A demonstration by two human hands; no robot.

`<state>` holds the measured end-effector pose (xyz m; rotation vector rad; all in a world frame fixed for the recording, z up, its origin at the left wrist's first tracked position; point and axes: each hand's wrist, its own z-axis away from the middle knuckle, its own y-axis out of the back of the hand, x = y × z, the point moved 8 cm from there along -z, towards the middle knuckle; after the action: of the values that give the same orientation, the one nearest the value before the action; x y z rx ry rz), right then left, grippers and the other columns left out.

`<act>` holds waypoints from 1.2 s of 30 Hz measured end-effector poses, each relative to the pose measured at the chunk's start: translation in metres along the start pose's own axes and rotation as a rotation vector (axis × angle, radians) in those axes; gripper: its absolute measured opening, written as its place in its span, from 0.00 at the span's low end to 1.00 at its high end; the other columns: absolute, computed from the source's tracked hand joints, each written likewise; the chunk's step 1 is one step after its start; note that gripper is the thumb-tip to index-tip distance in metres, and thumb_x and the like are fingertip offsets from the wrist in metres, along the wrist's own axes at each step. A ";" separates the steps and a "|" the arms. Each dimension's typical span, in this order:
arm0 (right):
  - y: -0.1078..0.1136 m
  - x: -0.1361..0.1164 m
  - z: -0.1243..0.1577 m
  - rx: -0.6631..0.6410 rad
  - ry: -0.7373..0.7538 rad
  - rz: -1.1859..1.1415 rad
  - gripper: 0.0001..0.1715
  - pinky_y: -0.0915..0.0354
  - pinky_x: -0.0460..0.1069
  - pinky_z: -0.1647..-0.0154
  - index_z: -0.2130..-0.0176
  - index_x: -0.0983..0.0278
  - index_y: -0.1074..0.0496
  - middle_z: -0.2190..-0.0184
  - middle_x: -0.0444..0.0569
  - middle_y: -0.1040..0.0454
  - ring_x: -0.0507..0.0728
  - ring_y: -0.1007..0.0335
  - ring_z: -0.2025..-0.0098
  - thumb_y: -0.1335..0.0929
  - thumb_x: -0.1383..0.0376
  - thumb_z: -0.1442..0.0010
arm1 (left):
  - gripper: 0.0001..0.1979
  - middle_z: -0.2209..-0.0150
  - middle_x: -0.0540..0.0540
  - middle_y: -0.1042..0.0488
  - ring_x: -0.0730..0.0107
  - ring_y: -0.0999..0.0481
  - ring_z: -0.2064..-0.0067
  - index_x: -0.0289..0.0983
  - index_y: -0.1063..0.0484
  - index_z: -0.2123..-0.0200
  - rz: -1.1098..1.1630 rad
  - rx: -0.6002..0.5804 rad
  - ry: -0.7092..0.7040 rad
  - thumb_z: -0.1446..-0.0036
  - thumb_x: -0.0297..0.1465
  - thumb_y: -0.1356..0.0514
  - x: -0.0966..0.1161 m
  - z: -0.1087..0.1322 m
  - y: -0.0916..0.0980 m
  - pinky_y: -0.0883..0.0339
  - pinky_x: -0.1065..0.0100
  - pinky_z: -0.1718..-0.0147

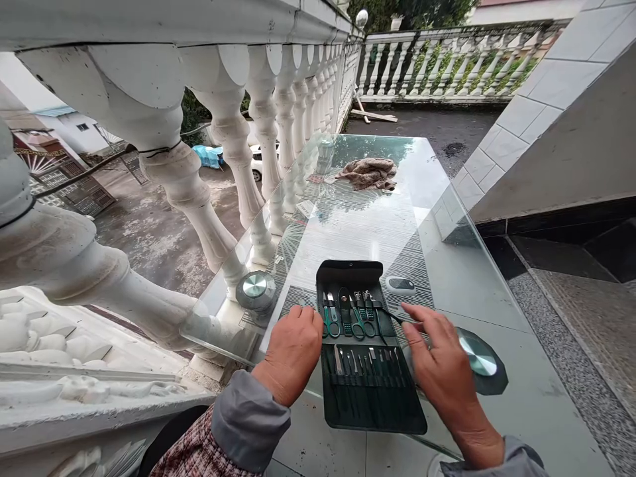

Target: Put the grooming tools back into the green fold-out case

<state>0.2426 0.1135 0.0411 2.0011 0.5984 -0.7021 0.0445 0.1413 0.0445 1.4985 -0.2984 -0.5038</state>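
A dark manicure set case [375, 411] lies unfolded on the glass tabletop. Its upper half carries green-handled scissors [364, 329], other small tools and nail clippers [368, 301]; slim metal tools [368, 363] sit in a row of loops in the lower half. My left hand [294, 348] is closed at the case's left edge, beside the scissors; its fingertips are partly hidden. On the right side, my right hand [440, 361] pinches the end of a thin black strap [390, 313] that reaches out from the case's upper half.
The glass table [447, 265] stands along a white balustrade [226, 152]. A crumpled brown cloth [370, 173] lies toward its far end. Behind the case is a small grey oval object [400, 285]. Tiled steps [571, 318] are at the right.
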 end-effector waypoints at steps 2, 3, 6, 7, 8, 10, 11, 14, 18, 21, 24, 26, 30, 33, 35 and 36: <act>0.000 0.026 0.002 -0.042 -0.234 -0.111 0.22 0.38 0.60 0.49 0.52 0.62 0.32 0.54 0.53 0.29 0.61 0.34 0.51 0.39 0.54 0.42 | 0.08 0.66 0.44 0.31 0.61 0.32 0.63 0.34 0.33 0.65 -0.004 -0.011 -0.006 0.44 0.17 0.48 -0.001 0.002 -0.002 0.33 0.63 0.68; -0.002 0.036 0.006 -0.065 -0.335 -0.177 0.24 0.38 0.60 0.48 0.51 0.62 0.32 0.53 0.54 0.29 0.61 0.34 0.51 0.38 0.53 0.43 | 0.09 0.66 0.44 0.31 0.61 0.31 0.64 0.34 0.33 0.65 -0.001 -0.015 -0.013 0.45 0.17 0.48 -0.001 0.003 -0.004 0.33 0.63 0.68; -0.008 0.051 0.015 -0.109 -0.509 -0.338 0.27 0.40 0.60 0.46 0.51 0.63 0.33 0.52 0.55 0.29 0.62 0.33 0.50 0.37 0.51 0.45 | 0.10 0.65 0.45 0.31 0.62 0.31 0.64 0.34 0.33 0.61 0.011 -0.006 -0.039 0.44 0.18 0.47 0.004 0.004 -0.008 0.33 0.64 0.68; -0.009 0.052 0.017 -0.118 -0.531 -0.362 0.27 0.41 0.60 0.45 0.51 0.63 0.33 0.52 0.54 0.29 0.62 0.33 0.50 0.36 0.51 0.46 | 0.11 0.65 0.45 0.30 0.62 0.31 0.64 0.34 0.34 0.58 0.010 0.007 -0.054 0.44 0.19 0.47 0.006 0.004 -0.008 0.33 0.65 0.68; -0.009 0.052 0.018 -0.124 -0.542 -0.372 0.27 0.42 0.60 0.45 0.52 0.62 0.32 0.52 0.54 0.29 0.62 0.33 0.49 0.36 0.51 0.46 | 0.13 0.65 0.45 0.30 0.63 0.31 0.64 0.33 0.35 0.54 0.006 0.022 -0.070 0.43 0.19 0.46 0.009 0.004 -0.008 0.33 0.65 0.67; -0.009 0.052 0.020 -0.134 -0.547 -0.366 0.26 0.42 0.60 0.44 0.52 0.62 0.32 0.52 0.53 0.29 0.61 0.33 0.49 0.37 0.51 0.46 | 0.17 0.63 0.44 0.29 0.63 0.30 0.63 0.31 0.38 0.49 -0.011 0.048 -0.102 0.42 0.20 0.46 0.014 0.004 -0.008 0.33 0.65 0.66; -0.009 0.051 0.020 -0.139 -0.543 -0.357 0.26 0.42 0.60 0.44 0.52 0.61 0.32 0.52 0.52 0.29 0.61 0.33 0.49 0.37 0.51 0.46 | 0.18 0.63 0.44 0.29 0.64 0.30 0.63 0.31 0.40 0.47 -0.020 0.054 -0.109 0.42 0.21 0.46 0.015 0.003 -0.008 0.33 0.65 0.66; -0.008 0.050 0.020 -0.156 -0.518 -0.331 0.25 0.41 0.60 0.45 0.53 0.61 0.32 0.52 0.52 0.29 0.61 0.33 0.50 0.38 0.51 0.45 | 0.20 0.63 0.43 0.28 0.64 0.29 0.64 0.30 0.40 0.46 -0.047 0.062 -0.116 0.43 0.20 0.46 0.018 0.001 -0.008 0.33 0.66 0.65; -0.005 0.047 0.018 -0.149 -0.432 -0.238 0.23 0.38 0.58 0.49 0.53 0.60 0.32 0.52 0.52 0.30 0.60 0.34 0.51 0.39 0.51 0.43 | 0.20 0.63 0.43 0.28 0.65 0.29 0.64 0.29 0.39 0.46 -0.061 0.082 -0.132 0.43 0.19 0.47 0.020 -0.001 -0.006 0.32 0.67 0.64; -0.004 0.038 0.014 -0.137 -0.259 -0.101 0.20 0.37 0.57 0.52 0.55 0.61 0.31 0.54 0.52 0.29 0.59 0.34 0.53 0.39 0.54 0.42 | 0.20 0.64 0.43 0.28 0.65 0.29 0.64 0.28 0.39 0.46 -0.059 0.090 -0.135 0.43 0.19 0.47 0.021 -0.001 -0.004 0.32 0.66 0.65; -0.005 0.023 0.009 -0.109 -0.028 0.051 0.16 0.37 0.57 0.53 0.59 0.62 0.30 0.58 0.52 0.28 0.60 0.34 0.54 0.38 0.57 0.42 | 0.18 0.65 0.43 0.28 0.64 0.29 0.65 0.29 0.37 0.49 -0.056 0.100 -0.116 0.43 0.19 0.47 0.021 -0.001 -0.002 0.32 0.65 0.66; -0.007 0.017 0.007 -0.090 0.078 0.121 0.12 0.38 0.57 0.54 0.62 0.62 0.29 0.61 0.52 0.27 0.60 0.34 0.56 0.38 0.60 0.42 | 0.14 0.66 0.44 0.29 0.64 0.29 0.65 0.30 0.34 0.54 -0.052 0.086 -0.092 0.44 0.18 0.46 0.019 -0.002 -0.002 0.32 0.65 0.67; -0.013 0.014 -0.001 -0.091 0.147 0.164 0.12 0.36 0.55 0.57 0.66 0.63 0.28 0.66 0.51 0.26 0.59 0.32 0.60 0.40 0.66 0.41 | 0.08 0.67 0.44 0.30 0.63 0.30 0.66 0.33 0.32 0.65 -0.029 0.035 -0.102 0.45 0.17 0.46 0.022 -0.003 -0.001 0.33 0.64 0.68; -0.019 0.009 -0.005 -0.106 0.161 0.183 0.13 0.36 0.55 0.58 0.66 0.63 0.27 0.65 0.52 0.26 0.59 0.32 0.60 0.41 0.68 0.41 | 0.07 0.67 0.44 0.30 0.62 0.31 0.65 0.33 0.33 0.67 -0.007 0.044 -0.141 0.44 0.18 0.47 0.028 -0.003 0.004 0.33 0.64 0.67; -0.022 0.006 -0.008 -0.120 0.156 0.188 0.14 0.36 0.55 0.57 0.66 0.63 0.27 0.65 0.52 0.26 0.58 0.32 0.60 0.41 0.68 0.41 | 0.06 0.66 0.43 0.31 0.61 0.31 0.64 0.33 0.33 0.67 0.004 0.053 -0.157 0.44 0.18 0.46 0.031 -0.002 0.008 0.34 0.64 0.67; -0.021 0.005 -0.009 -0.119 0.147 0.188 0.14 0.36 0.55 0.57 0.66 0.63 0.27 0.65 0.52 0.27 0.58 0.32 0.60 0.41 0.68 0.41 | 0.06 0.66 0.43 0.31 0.61 0.31 0.64 0.33 0.34 0.67 0.008 0.052 -0.163 0.44 0.18 0.47 0.032 -0.001 0.009 0.34 0.64 0.67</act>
<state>0.2344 0.1317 0.0289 1.9776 0.5166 -0.3990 0.0740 0.1261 0.0494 1.5087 -0.4482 -0.6171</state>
